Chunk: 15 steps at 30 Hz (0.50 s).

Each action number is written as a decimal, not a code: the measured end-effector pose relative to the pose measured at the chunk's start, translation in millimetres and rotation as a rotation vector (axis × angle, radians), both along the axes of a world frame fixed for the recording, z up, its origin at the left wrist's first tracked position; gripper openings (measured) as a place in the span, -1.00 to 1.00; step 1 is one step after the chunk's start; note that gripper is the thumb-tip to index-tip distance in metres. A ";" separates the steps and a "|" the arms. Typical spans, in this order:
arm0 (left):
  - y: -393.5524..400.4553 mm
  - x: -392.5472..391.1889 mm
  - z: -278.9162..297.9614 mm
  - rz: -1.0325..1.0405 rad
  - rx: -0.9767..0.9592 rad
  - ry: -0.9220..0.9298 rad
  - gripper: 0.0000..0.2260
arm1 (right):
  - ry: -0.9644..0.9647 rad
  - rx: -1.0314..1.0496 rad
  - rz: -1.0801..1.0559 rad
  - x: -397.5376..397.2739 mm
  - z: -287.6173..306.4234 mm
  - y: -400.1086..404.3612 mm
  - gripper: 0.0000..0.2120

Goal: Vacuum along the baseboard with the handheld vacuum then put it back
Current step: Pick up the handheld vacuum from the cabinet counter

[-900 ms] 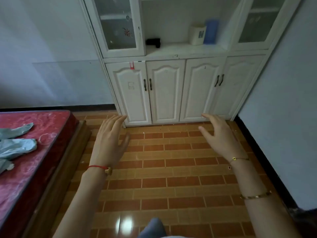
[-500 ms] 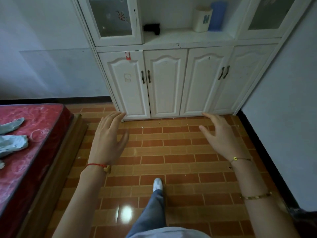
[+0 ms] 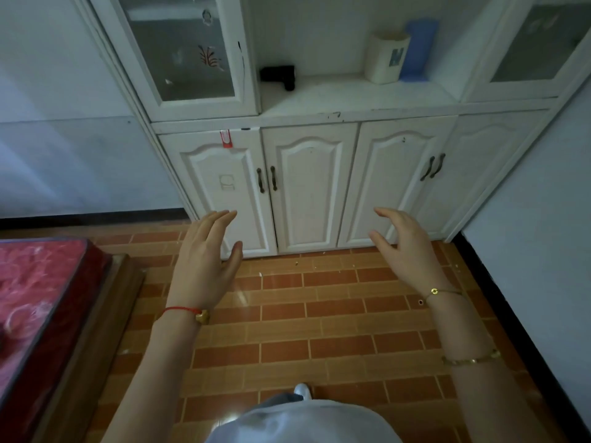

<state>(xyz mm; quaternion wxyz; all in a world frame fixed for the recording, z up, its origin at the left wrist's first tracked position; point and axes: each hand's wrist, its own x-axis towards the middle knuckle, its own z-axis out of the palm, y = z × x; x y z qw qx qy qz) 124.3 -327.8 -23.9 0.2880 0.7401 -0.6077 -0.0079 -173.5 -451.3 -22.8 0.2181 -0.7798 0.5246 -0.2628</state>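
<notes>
Above bare tiled floor (image 3: 287, 330) before the cabinet (image 3: 307, 193), left hand (image 3: 201, 270) and right hand (image 3: 406, 251) hover spread, empty.

You are facing the cabinet (image 3: 307, 187); on its open shelf (image 3: 351, 97) a small dark device (image 3: 279, 76) is sitting left of two containers (image 3: 399, 52). The bed (image 3: 41, 308) is lying to your left, the baseboard (image 3: 518, 327) running along your right.

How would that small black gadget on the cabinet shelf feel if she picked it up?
The black gadget looks rigid and compact, so probably stiff and fairly light. It lies flat on the shelf, so it is unlikely to roll. Its blurred surface hides whether it is slippery.
</notes>
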 end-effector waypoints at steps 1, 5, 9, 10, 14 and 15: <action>-15.5 7.1 1.0 -0.006 0.001 0.002 -0.54 | -0.002 0.002 -0.002 6.9 0.1 -13.6 -0.57; -69.3 26.5 3.0 -0.020 0.031 0.033 -0.53 | 0.003 0.025 -0.022 28.9 -4.2 -60.0 -0.57; -121.5 45.0 -4.9 -0.019 0.069 0.037 -0.53 | 0.018 0.065 -0.023 48.2 -14.2 -109.4 -0.57; -135.1 48.8 -7.9 -0.023 0.076 0.032 -0.53 | 0.014 0.071 -0.018 53.0 -17.6 -123.1 -0.57; -197.3 61.5 -18.5 -0.026 0.080 0.008 -0.54 | -0.013 0.071 -0.009 71.8 -29.3 -186.1 -0.56; -215.0 64.6 -19.9 -0.029 0.074 0.004 -0.54 | -0.016 0.061 -0.004 76.7 -30.3 -204.1 -0.56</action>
